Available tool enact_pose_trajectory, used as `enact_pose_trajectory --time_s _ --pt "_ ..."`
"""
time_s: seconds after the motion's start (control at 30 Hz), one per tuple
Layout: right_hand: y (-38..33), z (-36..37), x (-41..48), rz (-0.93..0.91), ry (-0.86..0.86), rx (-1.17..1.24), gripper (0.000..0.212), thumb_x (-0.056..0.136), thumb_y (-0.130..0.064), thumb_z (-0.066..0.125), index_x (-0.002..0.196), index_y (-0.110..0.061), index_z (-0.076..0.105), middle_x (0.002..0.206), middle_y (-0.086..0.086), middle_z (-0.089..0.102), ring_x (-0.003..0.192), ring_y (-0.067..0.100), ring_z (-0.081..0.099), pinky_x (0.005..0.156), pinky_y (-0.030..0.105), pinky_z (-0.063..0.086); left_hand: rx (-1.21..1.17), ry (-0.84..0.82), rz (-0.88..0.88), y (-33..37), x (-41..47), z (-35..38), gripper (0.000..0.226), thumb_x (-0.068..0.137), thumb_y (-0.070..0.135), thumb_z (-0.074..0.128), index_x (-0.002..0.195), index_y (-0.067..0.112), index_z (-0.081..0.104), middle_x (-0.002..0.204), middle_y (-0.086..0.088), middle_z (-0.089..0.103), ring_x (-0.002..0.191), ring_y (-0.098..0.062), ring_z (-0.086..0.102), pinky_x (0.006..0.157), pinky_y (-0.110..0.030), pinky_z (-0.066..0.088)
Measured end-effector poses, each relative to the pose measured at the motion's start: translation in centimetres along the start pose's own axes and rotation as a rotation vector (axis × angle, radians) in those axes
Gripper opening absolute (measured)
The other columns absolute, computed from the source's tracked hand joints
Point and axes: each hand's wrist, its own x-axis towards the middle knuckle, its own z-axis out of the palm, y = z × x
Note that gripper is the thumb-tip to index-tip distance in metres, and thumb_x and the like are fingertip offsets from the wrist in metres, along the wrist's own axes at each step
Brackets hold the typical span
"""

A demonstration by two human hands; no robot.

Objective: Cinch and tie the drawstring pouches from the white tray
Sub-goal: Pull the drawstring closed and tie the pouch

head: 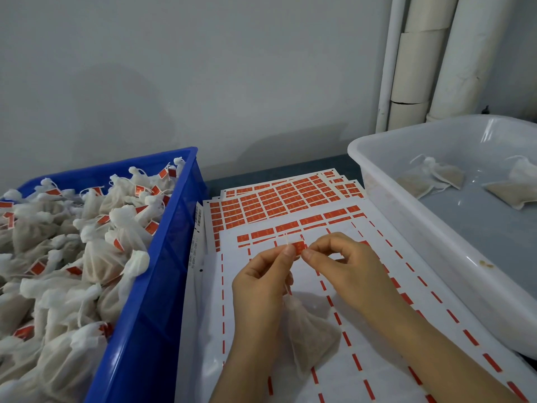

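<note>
Two hands pinch a small red label onto a pouch's drawstring, above sheets of labels.

The left hand [261,282] has thumb and forefinger closed on the drawstring [288,290]. Touching it from the right, the right hand [350,271] pinches the red label [299,246] between thumb and forefinger. The white pouch [312,335], neck gathered, lies just below the pinch on the label sheets [377,373]. The near wall of the white tray [421,237] runs close along the right forearm; a few loose pouches [433,177] lie inside, well beyond the grip. Left of the grip, past a strip of bare sheet, stands the blue crate [162,286], heaped with labelled pouches [58,257]. Open sheet stretches ahead towards the wall [203,82].
</note>
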Motion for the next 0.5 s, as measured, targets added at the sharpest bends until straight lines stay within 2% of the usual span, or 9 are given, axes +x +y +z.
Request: enact_pose_trajectory --time_s 0.3,0.4,0.5 --pt "-0.12 0.54 -0.15 -0.019 0.001 -0.033 0.013 0.081 -0.041 0.061 0.079 -0.037 0.049 0.086 -0.024 0.056 0.080 -0.003 0.055 0.059 0.003 0.038 0.002 -0.035 0.009 -0.01 -0.03 -0.17 0.020 0.062 0.045 0.065 0.071 0.031 0.075 0.069 0.004 0.069 0.056 -0.009 0.059 0.055 -0.016 0.048" --pt "-0.56 0.61 -0.15 0.006 -0.034 0.036 0.025 0.069 -0.056 0.054 0.088 -0.042 0.048 0.089 -0.030 0.053 0.082 -0.005 0.056 0.059 0.004 0.043 0.010 -0.037 0.016 -0.17 0.16 -0.30 0.019 0.063 0.045 0.063 0.071 0.032 0.074 0.069 0.005 0.069 0.057 -0.007 0.061 0.054 -0.014 0.049" --pt "-0.86 0.54 -0.29 -0.018 -0.062 0.068 0.030 0.061 -0.058 0.052 0.088 -0.047 0.049 0.089 -0.035 0.053 0.081 -0.012 0.057 0.058 0.001 0.043 0.020 -0.055 0.031 -0.35 0.25 -0.38 0.021 0.065 0.045 0.062 0.071 0.030 0.074 0.072 0.007 0.070 0.064 -0.007 0.065 0.054 -0.013 0.050"
